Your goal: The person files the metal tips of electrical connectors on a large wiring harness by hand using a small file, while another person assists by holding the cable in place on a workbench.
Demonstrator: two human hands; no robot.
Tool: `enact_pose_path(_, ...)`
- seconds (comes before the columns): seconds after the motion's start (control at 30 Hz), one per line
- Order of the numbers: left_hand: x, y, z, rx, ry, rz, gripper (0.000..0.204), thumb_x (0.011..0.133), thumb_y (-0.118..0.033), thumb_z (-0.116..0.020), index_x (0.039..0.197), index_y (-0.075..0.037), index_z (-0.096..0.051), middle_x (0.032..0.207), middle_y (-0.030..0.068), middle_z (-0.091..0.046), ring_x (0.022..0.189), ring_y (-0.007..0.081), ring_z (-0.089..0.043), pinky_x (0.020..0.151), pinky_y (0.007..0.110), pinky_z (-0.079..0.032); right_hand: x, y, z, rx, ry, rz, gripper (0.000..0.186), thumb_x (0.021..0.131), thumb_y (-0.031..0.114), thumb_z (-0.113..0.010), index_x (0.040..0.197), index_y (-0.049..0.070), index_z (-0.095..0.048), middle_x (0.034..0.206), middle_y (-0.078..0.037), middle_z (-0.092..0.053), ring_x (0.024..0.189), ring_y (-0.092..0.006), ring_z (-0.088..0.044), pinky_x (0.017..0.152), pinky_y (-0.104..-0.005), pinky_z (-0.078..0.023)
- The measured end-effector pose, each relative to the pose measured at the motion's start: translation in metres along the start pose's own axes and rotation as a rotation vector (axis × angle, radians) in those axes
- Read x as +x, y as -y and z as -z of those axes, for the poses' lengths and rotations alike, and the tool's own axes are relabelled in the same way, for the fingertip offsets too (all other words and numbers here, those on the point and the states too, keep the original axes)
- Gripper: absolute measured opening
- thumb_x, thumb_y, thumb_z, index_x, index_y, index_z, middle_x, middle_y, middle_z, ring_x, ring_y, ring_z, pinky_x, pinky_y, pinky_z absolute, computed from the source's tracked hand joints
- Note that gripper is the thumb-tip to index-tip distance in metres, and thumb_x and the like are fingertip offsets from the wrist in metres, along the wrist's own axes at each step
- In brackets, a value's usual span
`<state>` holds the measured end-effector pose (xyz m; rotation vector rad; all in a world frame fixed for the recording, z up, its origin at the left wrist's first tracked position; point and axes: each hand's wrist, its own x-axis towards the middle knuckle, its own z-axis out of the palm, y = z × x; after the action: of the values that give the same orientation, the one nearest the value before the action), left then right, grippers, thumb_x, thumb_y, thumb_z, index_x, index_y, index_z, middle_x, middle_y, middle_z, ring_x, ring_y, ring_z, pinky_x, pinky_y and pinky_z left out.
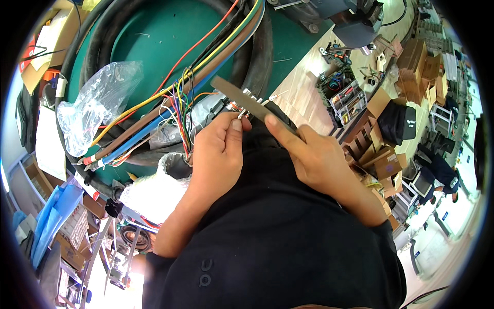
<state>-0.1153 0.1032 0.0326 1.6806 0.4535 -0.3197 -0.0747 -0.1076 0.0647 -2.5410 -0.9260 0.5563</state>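
My left hand point(218, 157) is closed on a small silver metal connector piece point(242, 112), with the thumb at its end and thin coloured wires point(180, 105) beside it. My right hand point(309, 157) is closed round a long flat grey-brown metal file point(234, 92), index finger along it, and the file lies across the metal piece. Thick brown, blue and yellow-green leads point(211, 56) run diagonally behind my left hand, among a heavy black coiled cable point(257, 56).
A clear plastic bag point(98, 103) lies on the green mat point(139, 41). A white padded wrap point(149, 195) sits at lower left. A dark machine point(345, 15) stands at the top. Tool tray point(345, 100), cardboard boxes point(386, 165) and black case point(396, 123) are rightward, with people point(440, 180) beyond.
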Motion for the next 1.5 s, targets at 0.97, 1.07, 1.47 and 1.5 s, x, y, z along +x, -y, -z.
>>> enact_pose_path(0.97,-0.003,0.004,-0.004,0.065,-0.040,-0.090,0.024,0.109,-0.013,-0.049,0.106,0.003,-0.066,0.086,0.0032,-0.066,0.078,0.0085,-0.055,0.072,0.027,-0.046,-0.014,0.001,-0.009,-0.003,-0.016,-0.011,0.074,0.088,0.003,-0.060,0.156,0.030,-0.048,0.075,-0.008,-0.049,0.051,-0.0295,-0.056,0.048,-0.0402,-0.050)
enact_pose_path(1.07,-0.002,0.002,-0.006,0.042,-0.039,-0.141,0.024,0.109,-0.013,-0.049,0.104,0.004,-0.066,0.086,0.0035,-0.066,0.078,0.0092,-0.056,0.072,0.027,-0.047,-0.013,0.002,-0.017,0.021,-0.042,0.004,0.074,0.088,0.003,-0.060,0.156,0.030,-0.048,0.075,-0.008,-0.049,0.052,-0.0298,-0.057,0.048,-0.0401,-0.050)
enact_pose_path(1.47,-0.001,0.006,-0.006,0.028,-0.062,-0.169,0.021,0.107,-0.012,-0.051,0.104,0.002,-0.066,0.081,0.0114,-0.068,0.069,0.0176,-0.061,0.067,0.032,-0.049,-0.017,0.000,-0.013,0.015,-0.047,0.028,0.075,0.086,0.001,-0.060,0.155,0.028,-0.050,0.070,-0.006,-0.042,0.047,-0.0283,-0.051,0.046,-0.0410,-0.047)
enact_pose_path(1.5,-0.001,0.005,-0.005,0.030,-0.047,-0.134,0.021,0.107,-0.012,-0.051,0.103,0.002,-0.066,0.082,0.0114,-0.069,0.070,0.0177,-0.062,0.068,0.032,-0.049,-0.016,0.000,-0.015,0.009,-0.046,0.031,0.074,0.086,0.001,-0.060,0.155,0.027,-0.050,0.071,-0.006,-0.043,0.048,-0.0283,-0.052,0.046,-0.0409,-0.048)
